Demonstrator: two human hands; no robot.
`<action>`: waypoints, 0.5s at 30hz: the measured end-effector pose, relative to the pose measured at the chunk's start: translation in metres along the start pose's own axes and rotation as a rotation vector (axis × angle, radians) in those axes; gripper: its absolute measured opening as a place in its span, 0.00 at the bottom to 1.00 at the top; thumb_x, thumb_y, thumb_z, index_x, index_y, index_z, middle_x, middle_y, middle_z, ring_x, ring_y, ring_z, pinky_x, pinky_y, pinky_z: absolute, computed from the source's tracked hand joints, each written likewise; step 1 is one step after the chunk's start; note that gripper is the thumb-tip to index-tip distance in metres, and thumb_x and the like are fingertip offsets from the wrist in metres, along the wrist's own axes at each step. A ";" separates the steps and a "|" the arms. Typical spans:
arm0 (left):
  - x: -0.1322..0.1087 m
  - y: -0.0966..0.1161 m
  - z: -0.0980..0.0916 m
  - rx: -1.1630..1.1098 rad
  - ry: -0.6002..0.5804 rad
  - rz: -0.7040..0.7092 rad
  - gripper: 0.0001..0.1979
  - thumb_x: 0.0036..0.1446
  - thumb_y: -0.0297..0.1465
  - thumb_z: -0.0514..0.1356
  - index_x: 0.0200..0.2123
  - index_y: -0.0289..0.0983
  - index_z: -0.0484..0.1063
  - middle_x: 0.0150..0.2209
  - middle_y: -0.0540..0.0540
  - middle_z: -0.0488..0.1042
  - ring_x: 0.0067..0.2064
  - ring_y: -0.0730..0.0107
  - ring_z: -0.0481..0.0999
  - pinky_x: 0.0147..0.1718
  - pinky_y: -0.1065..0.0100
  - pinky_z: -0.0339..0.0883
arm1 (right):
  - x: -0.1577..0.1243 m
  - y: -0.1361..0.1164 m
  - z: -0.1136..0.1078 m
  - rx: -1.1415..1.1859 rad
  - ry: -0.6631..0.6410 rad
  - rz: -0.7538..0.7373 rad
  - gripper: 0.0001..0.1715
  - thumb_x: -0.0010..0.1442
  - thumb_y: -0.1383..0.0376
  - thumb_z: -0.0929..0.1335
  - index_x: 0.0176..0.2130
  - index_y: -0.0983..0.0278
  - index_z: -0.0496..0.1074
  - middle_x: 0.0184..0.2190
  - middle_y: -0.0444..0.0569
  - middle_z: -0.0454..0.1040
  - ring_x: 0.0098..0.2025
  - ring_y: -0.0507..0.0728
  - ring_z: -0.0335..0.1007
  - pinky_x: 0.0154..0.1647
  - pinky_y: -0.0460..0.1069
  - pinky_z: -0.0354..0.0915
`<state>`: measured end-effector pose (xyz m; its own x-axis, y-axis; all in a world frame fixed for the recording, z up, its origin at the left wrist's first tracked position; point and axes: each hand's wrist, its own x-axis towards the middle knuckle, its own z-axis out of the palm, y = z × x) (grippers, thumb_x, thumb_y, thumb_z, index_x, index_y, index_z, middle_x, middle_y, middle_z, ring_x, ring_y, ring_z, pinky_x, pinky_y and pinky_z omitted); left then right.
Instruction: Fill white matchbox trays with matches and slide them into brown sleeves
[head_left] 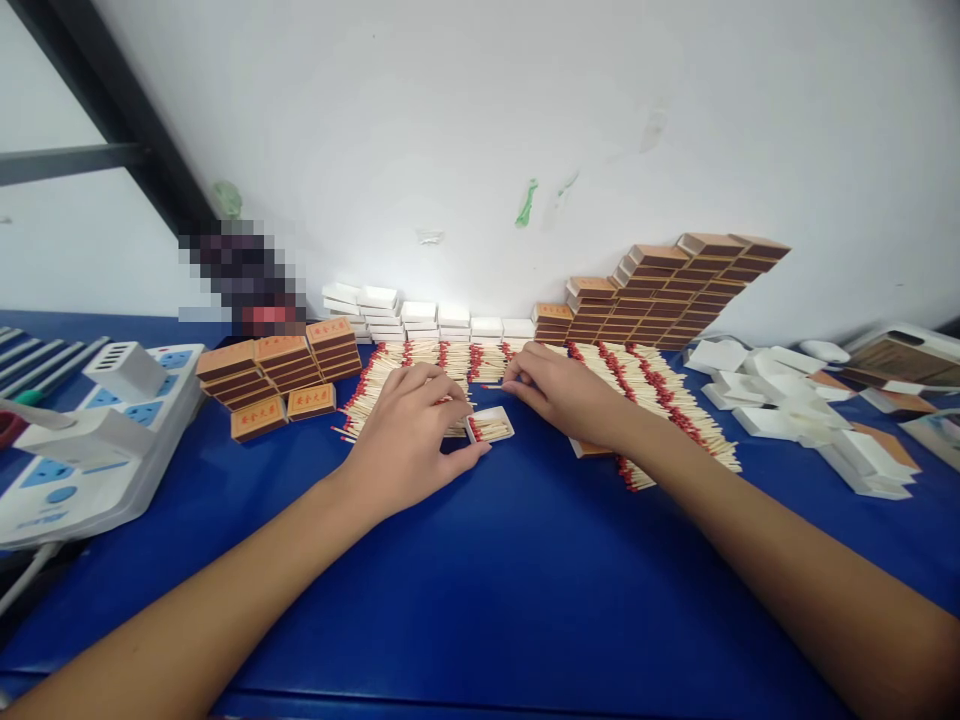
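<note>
My left hand (412, 430) curves round a small white matchbox tray (504, 424), its thumb at the near edge and its fingers at the far left side. Several red-headed matches (491, 431) lie in that tray. Just beyond it, the fingertips of my right hand (561, 388) are pinched together low over the table, at the end of a single match (492, 387). Rows of loose matches (675, 410) spread behind and to both sides of my hands. Under my right forearm, an orange-brown matchbox (589, 450) is partly hidden.
Stacked matchboxes stand at left (285, 365) and in a stepped pile (667, 295) at right. White trays (420, 318) line the wall (450, 120). More white trays (780, 390) lie jumbled at right. A power strip (150, 480) sits on the blue table (480, 600) at left.
</note>
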<state>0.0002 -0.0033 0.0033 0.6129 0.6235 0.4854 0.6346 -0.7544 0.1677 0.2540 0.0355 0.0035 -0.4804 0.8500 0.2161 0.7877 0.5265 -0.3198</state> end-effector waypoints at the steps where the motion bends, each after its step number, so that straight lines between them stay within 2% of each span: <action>1: 0.000 0.000 0.000 0.004 0.004 -0.002 0.12 0.62 0.40 0.70 0.44 0.38 0.83 0.46 0.43 0.81 0.53 0.51 0.75 0.57 0.46 0.66 | -0.004 -0.002 -0.005 0.017 0.006 -0.018 0.07 0.72 0.65 0.64 0.40 0.61 0.70 0.40 0.51 0.72 0.40 0.59 0.69 0.39 0.52 0.63; 5: 0.000 0.000 0.000 -0.001 -0.008 -0.015 0.13 0.62 0.40 0.70 0.44 0.39 0.83 0.46 0.44 0.82 0.54 0.51 0.75 0.58 0.47 0.64 | -0.019 -0.021 -0.015 -0.014 -0.031 -0.077 0.08 0.73 0.64 0.64 0.40 0.60 0.70 0.42 0.51 0.73 0.37 0.58 0.70 0.36 0.51 0.61; 9: 0.000 0.000 0.001 0.007 -0.008 -0.005 0.13 0.62 0.40 0.70 0.44 0.38 0.82 0.46 0.44 0.81 0.54 0.52 0.74 0.57 0.48 0.65 | -0.023 -0.040 -0.007 -0.166 -0.072 -0.110 0.06 0.71 0.70 0.65 0.40 0.61 0.71 0.42 0.51 0.73 0.35 0.56 0.70 0.32 0.50 0.58; 12: -0.001 -0.001 0.001 0.013 -0.007 -0.001 0.13 0.63 0.40 0.70 0.44 0.37 0.82 0.46 0.44 0.81 0.54 0.52 0.74 0.57 0.48 0.65 | -0.022 -0.039 0.000 -0.158 -0.052 -0.140 0.06 0.71 0.71 0.65 0.41 0.62 0.71 0.42 0.51 0.73 0.35 0.56 0.70 0.33 0.50 0.59; 15: -0.001 0.000 0.000 0.004 -0.010 -0.003 0.13 0.62 0.40 0.70 0.45 0.37 0.82 0.46 0.44 0.81 0.54 0.52 0.74 0.58 0.48 0.65 | -0.018 -0.026 0.000 -0.042 0.031 -0.150 0.05 0.73 0.67 0.65 0.42 0.62 0.72 0.42 0.50 0.73 0.37 0.56 0.70 0.36 0.50 0.61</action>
<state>0.0001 -0.0039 0.0026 0.6158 0.6274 0.4766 0.6382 -0.7519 0.1652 0.2420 0.0060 0.0079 -0.5820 0.7607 0.2874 0.7239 0.6457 -0.2431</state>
